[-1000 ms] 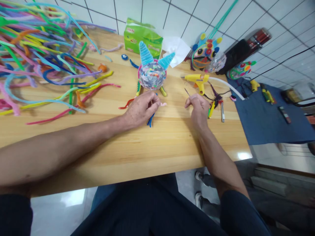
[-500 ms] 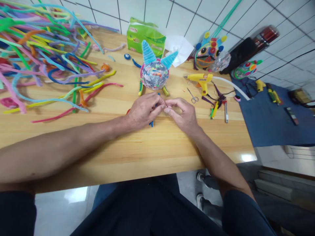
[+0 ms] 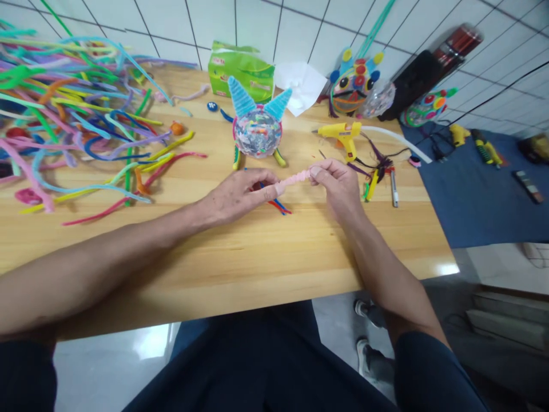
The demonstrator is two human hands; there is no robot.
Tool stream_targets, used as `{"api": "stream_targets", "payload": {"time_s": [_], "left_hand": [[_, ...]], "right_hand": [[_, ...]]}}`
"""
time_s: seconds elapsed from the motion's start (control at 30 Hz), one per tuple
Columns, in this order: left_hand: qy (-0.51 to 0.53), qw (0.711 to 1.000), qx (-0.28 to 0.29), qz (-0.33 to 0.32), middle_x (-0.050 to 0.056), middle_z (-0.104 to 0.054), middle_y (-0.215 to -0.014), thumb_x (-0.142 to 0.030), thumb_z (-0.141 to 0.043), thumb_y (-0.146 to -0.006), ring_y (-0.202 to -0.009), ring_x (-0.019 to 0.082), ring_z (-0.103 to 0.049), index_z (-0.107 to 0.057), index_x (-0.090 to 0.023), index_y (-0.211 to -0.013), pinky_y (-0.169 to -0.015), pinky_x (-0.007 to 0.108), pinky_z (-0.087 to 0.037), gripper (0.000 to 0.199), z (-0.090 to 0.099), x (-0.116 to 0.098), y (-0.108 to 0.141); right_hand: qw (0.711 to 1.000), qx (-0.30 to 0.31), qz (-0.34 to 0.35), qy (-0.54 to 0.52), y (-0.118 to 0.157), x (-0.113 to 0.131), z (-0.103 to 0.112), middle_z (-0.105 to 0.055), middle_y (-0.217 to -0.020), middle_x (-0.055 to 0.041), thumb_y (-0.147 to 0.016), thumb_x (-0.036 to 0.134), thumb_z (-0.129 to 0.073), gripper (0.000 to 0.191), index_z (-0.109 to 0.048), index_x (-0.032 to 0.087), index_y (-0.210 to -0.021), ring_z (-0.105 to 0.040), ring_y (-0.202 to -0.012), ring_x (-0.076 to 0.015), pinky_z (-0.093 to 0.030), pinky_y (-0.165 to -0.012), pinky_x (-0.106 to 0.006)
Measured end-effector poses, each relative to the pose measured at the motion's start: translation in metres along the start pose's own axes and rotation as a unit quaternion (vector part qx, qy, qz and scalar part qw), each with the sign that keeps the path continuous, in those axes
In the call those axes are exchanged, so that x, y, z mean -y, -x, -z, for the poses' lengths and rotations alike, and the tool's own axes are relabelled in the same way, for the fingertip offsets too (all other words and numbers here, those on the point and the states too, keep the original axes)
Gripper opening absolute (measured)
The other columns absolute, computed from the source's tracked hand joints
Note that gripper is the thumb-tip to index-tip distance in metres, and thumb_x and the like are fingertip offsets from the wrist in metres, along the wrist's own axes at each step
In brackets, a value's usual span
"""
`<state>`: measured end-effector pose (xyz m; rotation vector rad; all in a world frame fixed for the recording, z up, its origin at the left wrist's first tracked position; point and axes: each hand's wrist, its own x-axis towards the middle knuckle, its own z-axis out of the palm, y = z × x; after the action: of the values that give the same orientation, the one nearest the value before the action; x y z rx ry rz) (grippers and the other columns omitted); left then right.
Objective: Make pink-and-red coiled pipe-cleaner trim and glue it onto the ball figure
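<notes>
Between my two hands stretches a short pink coiled pipe cleaner (image 3: 297, 178). My left hand (image 3: 244, 194) pinches its left end between thumb and fingers. At the other end, my right hand (image 3: 337, 183) has it pinched between thumb and forefinger. Red and blue pipe cleaners (image 3: 279, 206) poke out under my left hand; their far part is hidden by it. Just behind the hands stands a clear round figure (image 3: 258, 134) with multicoloured bits inside, light-blue coiled ears and green-and-yellow feet.
A heap of coloured pipe cleaners (image 3: 86, 126) covers the left of the table. A green tissue pack (image 3: 240, 71) stands behind the figure. To the right lie a yellow hot glue gun (image 3: 343, 137), a utility knife (image 3: 394, 189) and a decorated figure (image 3: 354, 88). A dark bottle (image 3: 429, 71) leans by the wall.
My hands have drawn apart, the right one moving rightward, and the pink coiled pipe cleaner now shows between them. The red and blue pieces under my left hand show more. The view has shifted slightly.
</notes>
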<state>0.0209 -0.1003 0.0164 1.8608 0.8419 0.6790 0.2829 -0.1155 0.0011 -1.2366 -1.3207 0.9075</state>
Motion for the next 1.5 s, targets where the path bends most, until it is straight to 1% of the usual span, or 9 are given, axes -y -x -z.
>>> {"api": "stream_targets", "payload": {"time_s": [0.13, 0.3, 0.47, 0.57, 0.7, 1.0, 1.17, 1.3, 1.5], "left_hand": [[0.090, 0.995, 0.036, 0.036, 0.006, -0.081, -0.090, -0.063, -0.080, -0.092, -0.077, 0.018, -0.072, -0.079, -0.017, -0.099, -0.069, 0.027, -0.053, 0.046, -0.006, 0.012, -0.001], [0.121, 0.992, 0.022, 0.033, 0.003, -0.076, -0.081, -0.057, -0.085, -0.086, -0.072, 0.015, -0.067, -0.073, -0.018, -0.085, -0.069, 0.026, -0.051, 0.041, -0.011, 0.020, -0.005], [0.197, 0.976, -0.028, 0.090, 0.002, -0.072, -0.075, -0.050, -0.073, -0.091, -0.063, 0.013, -0.059, -0.072, -0.018, -0.086, -0.058, 0.024, -0.047, 0.032, -0.014, 0.019, -0.007], [0.236, 0.965, -0.019, 0.109, 0.005, -0.073, -0.076, -0.055, -0.070, -0.093, -0.062, 0.015, -0.060, -0.075, -0.017, -0.088, -0.054, 0.025, -0.045, 0.039, -0.016, 0.019, -0.007], [0.191, 0.979, 0.014, 0.070, 0.002, -0.070, -0.071, -0.053, -0.082, -0.089, -0.058, 0.011, -0.054, -0.078, -0.017, -0.089, -0.055, 0.024, -0.043, 0.037, -0.016, 0.015, -0.004], [0.135, 0.988, -0.057, 0.059, 0.000, -0.071, -0.071, -0.049, -0.081, -0.089, -0.060, 0.011, -0.055, -0.074, -0.018, -0.085, -0.059, 0.024, -0.044, 0.033, -0.014, 0.018, -0.003], [0.143, 0.989, -0.027, 0.017, 0.000, -0.068, -0.071, -0.058, -0.082, -0.090, -0.060, 0.011, -0.053, -0.077, -0.017, -0.090, -0.058, 0.025, -0.040, 0.041, -0.019, 0.019, -0.003], [0.104, 0.994, -0.040, -0.005, -0.001, -0.063, -0.065, -0.067, -0.082, -0.090, -0.059, 0.011, -0.050, -0.080, -0.018, -0.083, -0.056, 0.025, -0.034, 0.049, -0.020, 0.023, -0.002], [0.133, 0.989, -0.061, 0.014, 0.004, -0.077, -0.080, -0.068, -0.079, -0.093, -0.069, 0.015, -0.065, -0.084, -0.019, -0.085, -0.068, 0.027, -0.050, 0.050, -0.019, 0.028, -0.001]], "right_hand": [[1.000, -0.013, 0.016, -0.009, -0.001, 0.002, 0.003, -0.068, -0.071, 0.0042, -0.084, 0.039, -0.083, 0.020, -0.073, 0.024, -0.076, -0.059, -0.068, -0.0123, -0.051, -0.070, -0.029], [1.000, 0.009, 0.007, 0.007, 0.000, 0.004, 0.003, -0.068, -0.072, 0.0041, -0.085, 0.039, -0.083, 0.019, -0.072, 0.025, -0.078, -0.060, -0.070, -0.0133, -0.051, -0.071, -0.030], [1.000, 0.002, 0.023, 0.020, 0.000, 0.004, 0.003, -0.068, -0.073, 0.0038, -0.084, 0.039, -0.083, 0.019, -0.072, 0.024, -0.079, -0.059, -0.071, -0.0133, -0.049, -0.070, -0.030], [0.999, -0.004, 0.034, 0.032, 0.002, 0.004, 0.002, -0.068, -0.073, 0.0036, -0.084, 0.040, -0.083, 0.019, -0.073, 0.024, -0.080, -0.057, -0.070, -0.0134, -0.048, -0.069, -0.029], [0.998, 0.010, 0.034, 0.061, 0.005, 0.003, -0.001, -0.068, -0.075, 0.0034, -0.086, 0.041, -0.082, 0.018, -0.073, 0.025, -0.083, -0.058, -0.070, -0.0145, -0.050, -0.069, -0.031], [0.994, 0.063, 0.041, 0.084, 0.010, 0.007, -0.007, -0.071, -0.076, 0.0024, -0.087, 0.039, -0.076, 0.015, -0.077, 0.024, -0.085, -0.059, -0.071, -0.0151, -0.049, -0.069, -0.031], [0.989, 0.089, 0.060, 0.100, 0.014, 0.010, -0.011, -0.075, -0.078, 0.0011, -0.087, 0.038, -0.078, 0.015, -0.078, 0.023, -0.083, -0.062, -0.073, -0.0155, -0.051, -0.073, -0.032], [0.990, 0.091, 0.044, 0.099, 0.016, 0.009, -0.014, -0.077, -0.077, 0.0008, -0.086, 0.039, -0.080, 0.016, -0.079, 0.024, -0.082, -0.064, -0.073, -0.0163, -0.053, -0.072, -0.032], [0.998, 0.061, -0.005, 0.017, 0.015, 0.007, -0.016, -0.080, -0.078, 0.0011, -0.080, 0.040, -0.084, 0.016, -0.077, 0.026, -0.077, -0.071, -0.076, -0.0178, -0.060, -0.076, -0.034]]}}
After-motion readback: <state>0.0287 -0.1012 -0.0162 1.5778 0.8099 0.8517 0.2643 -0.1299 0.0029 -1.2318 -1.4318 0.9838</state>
